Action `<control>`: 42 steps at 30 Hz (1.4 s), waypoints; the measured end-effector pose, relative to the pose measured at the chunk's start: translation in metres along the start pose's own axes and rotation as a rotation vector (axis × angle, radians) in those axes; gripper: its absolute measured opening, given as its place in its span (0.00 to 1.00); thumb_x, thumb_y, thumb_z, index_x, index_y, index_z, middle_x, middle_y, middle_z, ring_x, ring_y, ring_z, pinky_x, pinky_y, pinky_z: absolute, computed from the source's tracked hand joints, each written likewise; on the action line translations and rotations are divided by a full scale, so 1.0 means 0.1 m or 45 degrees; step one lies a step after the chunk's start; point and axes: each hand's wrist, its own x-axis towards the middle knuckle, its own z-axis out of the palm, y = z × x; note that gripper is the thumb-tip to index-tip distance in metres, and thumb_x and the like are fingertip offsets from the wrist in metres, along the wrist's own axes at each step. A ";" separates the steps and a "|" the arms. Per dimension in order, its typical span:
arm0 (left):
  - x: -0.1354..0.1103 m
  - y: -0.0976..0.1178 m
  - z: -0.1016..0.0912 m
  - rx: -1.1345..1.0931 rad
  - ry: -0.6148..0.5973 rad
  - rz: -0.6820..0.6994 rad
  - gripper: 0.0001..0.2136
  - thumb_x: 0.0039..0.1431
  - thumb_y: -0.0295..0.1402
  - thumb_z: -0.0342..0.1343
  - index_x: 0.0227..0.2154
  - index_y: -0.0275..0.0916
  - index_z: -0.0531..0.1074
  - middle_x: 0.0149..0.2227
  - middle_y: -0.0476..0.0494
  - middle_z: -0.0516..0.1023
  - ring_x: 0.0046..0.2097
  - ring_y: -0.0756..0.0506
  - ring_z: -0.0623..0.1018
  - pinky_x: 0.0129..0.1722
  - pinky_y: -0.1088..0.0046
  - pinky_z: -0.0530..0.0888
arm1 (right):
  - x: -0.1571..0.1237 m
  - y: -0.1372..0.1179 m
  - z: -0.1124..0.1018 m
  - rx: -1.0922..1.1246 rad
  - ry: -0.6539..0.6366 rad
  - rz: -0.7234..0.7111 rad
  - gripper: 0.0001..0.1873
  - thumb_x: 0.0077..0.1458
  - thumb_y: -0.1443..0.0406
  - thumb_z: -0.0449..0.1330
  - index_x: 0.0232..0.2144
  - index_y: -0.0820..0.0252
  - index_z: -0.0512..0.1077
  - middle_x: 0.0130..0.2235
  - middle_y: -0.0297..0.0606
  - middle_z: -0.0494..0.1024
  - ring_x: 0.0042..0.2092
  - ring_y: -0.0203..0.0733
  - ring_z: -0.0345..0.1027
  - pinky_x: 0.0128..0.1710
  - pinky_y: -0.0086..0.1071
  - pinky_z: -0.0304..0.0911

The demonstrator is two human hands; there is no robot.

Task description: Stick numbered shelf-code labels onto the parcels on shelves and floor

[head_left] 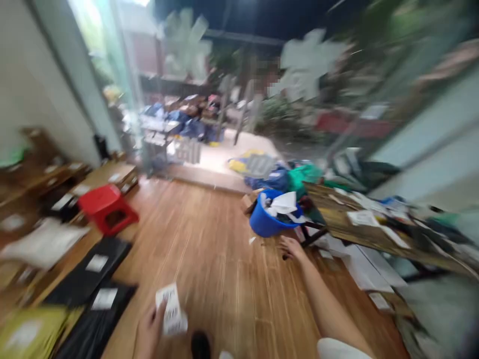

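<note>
My left hand (149, 321) is closed on white printed labels (170, 304), with dark print facing up, held low over the wooden floor. Out to the right, my right hand (292, 248) hangs just below a blue bin (264, 223), apart from it as far as I can see. Its fingers are smeared by motion. A small dark spot shows under them, and I cannot make out whether it is something held. White paper (284, 202) and other scraps stick out of the top of the bin.
Left stand a red plastic stool (101, 202), black parcels (92, 269), a yellow parcel (33, 331) and cardboard boxes. A cluttered wooden table (337, 219) stands right, white sheets (368, 269) beneath it. Ahead, a glass doorway opens onto a doorstep (213, 177) with bags near it.
</note>
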 end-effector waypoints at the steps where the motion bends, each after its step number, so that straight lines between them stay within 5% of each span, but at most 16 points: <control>1: 0.04 0.01 -0.03 -0.034 0.053 -0.034 0.26 0.45 0.59 0.58 0.30 0.38 0.77 0.25 0.46 0.77 0.33 0.40 0.78 0.32 0.67 0.75 | -0.13 0.13 0.40 -0.063 -0.256 0.078 0.21 0.45 0.53 0.66 0.22 0.70 0.73 0.20 0.40 0.73 0.22 0.37 0.66 0.24 0.32 0.59; 5: 0.07 -0.04 -0.26 -0.280 0.138 -0.010 0.26 0.48 0.55 0.58 0.32 0.32 0.77 0.26 0.44 0.78 0.31 0.44 0.75 0.31 0.72 0.71 | -1.34 0.54 1.78 -0.148 -1.250 0.282 0.23 0.39 0.51 0.69 0.28 0.67 0.78 0.28 0.44 0.80 0.30 0.42 0.72 0.31 0.34 0.64; 7: -0.05 -0.11 -0.44 -0.386 0.221 -0.039 0.25 0.51 0.53 0.57 0.34 0.31 0.77 0.27 0.43 0.78 0.30 0.46 0.74 0.31 0.73 0.69 | -2.08 0.58 2.22 -0.034 -1.698 0.289 0.25 0.46 0.49 0.64 0.37 0.64 0.77 0.32 0.42 0.80 0.33 0.40 0.72 0.33 0.32 0.64; 9: -0.21 -0.24 -0.69 -0.454 0.321 -0.101 0.25 0.50 0.53 0.58 0.33 0.31 0.77 0.27 0.43 0.77 0.29 0.46 0.73 0.30 0.73 0.68 | -2.77 0.57 2.54 0.071 -1.974 0.241 0.23 0.50 0.51 0.62 0.41 0.61 0.75 0.30 0.36 0.77 0.30 0.36 0.68 0.29 0.28 0.61; 12: -0.41 -0.59 -1.20 -0.514 0.477 -0.181 0.25 0.48 0.55 0.59 0.31 0.32 0.76 0.25 0.45 0.76 0.29 0.46 0.73 0.28 0.74 0.68 | -3.64 0.65 2.92 0.053 -2.074 0.091 0.16 0.50 0.55 0.64 0.36 0.61 0.76 0.24 0.29 0.69 0.24 0.31 0.58 0.23 0.25 0.54; 15: -0.50 -1.18 -1.80 -0.539 0.562 -0.269 0.25 0.48 0.55 0.58 0.32 0.33 0.77 0.25 0.45 0.76 0.30 0.45 0.73 0.29 0.74 0.68 | -4.37 0.97 3.25 0.014 -2.094 0.032 0.15 0.49 0.57 0.65 0.36 0.60 0.76 0.24 0.28 0.68 0.24 0.30 0.55 0.22 0.24 0.53; 21: -0.21 -2.41 -2.77 -0.553 0.565 -0.440 0.25 0.50 0.55 0.57 0.30 0.32 0.77 0.21 0.49 0.73 0.24 0.50 0.68 0.23 0.77 0.63 | -5.34 1.87 3.84 -0.166 -1.915 0.123 0.11 0.49 0.58 0.64 0.30 0.60 0.76 0.19 0.25 0.61 0.22 0.30 0.51 0.22 0.25 0.50; 27: 0.48 -2.84 -3.14 -0.707 0.540 -0.492 0.26 0.48 0.55 0.59 0.35 0.33 0.75 0.22 0.50 0.72 0.24 0.50 0.68 0.22 0.77 0.63 | -5.47 2.28 4.52 -0.218 -1.833 0.000 0.09 0.52 0.60 0.62 0.32 0.59 0.78 0.31 0.34 0.70 0.28 0.33 0.61 0.27 0.27 0.59; 34: 1.58 -3.15 -3.14 -0.683 0.626 -0.580 0.24 0.50 0.55 0.57 0.28 0.34 0.74 0.19 0.52 0.70 0.23 0.51 0.67 0.22 0.78 0.62 | -5.01 2.72 5.61 -0.276 -1.923 0.075 0.09 0.51 0.60 0.63 0.31 0.59 0.78 0.27 0.33 0.71 0.27 0.33 0.62 0.26 0.27 0.60; 39: 2.65 -3.81 -2.92 -0.736 0.812 -0.696 0.27 0.46 0.56 0.60 0.36 0.34 0.78 0.24 0.47 0.78 0.27 0.47 0.74 0.27 0.75 0.67 | -4.52 3.58 6.57 -0.339 -2.057 0.053 0.08 0.51 0.62 0.62 0.32 0.59 0.78 0.32 0.35 0.73 0.29 0.34 0.66 0.28 0.28 0.60; 42: 3.36 -4.36 -2.73 -1.030 0.862 -0.695 0.26 0.42 0.52 0.64 0.36 0.34 0.78 0.27 0.44 0.80 0.30 0.45 0.77 0.30 0.73 0.70 | -4.21 4.27 7.11 -0.352 -2.072 0.014 0.08 0.51 0.61 0.62 0.32 0.58 0.79 0.33 0.36 0.72 0.30 0.35 0.66 0.29 0.28 0.60</control>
